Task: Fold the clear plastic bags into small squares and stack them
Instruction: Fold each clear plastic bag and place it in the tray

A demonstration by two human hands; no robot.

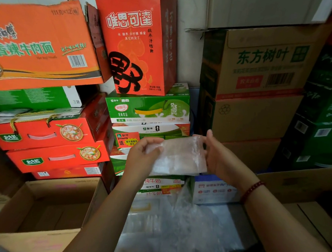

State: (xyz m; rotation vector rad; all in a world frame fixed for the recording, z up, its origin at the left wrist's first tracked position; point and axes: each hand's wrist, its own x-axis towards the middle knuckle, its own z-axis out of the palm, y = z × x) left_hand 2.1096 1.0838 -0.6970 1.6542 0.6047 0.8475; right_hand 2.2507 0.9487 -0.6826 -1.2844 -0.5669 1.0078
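Two hands are seen in the head view, raised in front of stacked drink cartons, with a partly folded clear plastic bag held in the air between them. The left hand is pinched on the bag's left edge, thumb over the front and fingers curled behind; the right hand is clamped on the right edge, thumb up at the top corner, a red bead bracelet worn on its wrist. The bag is already reduced to a rough rectangle, so a later fold is judged to be in hand. Below, loose clear plastic is spread between an open cardboard box and the right forearm. No finished stack can be made out. Next, one edge would need to be brought across squarely and the crease pressed flat.
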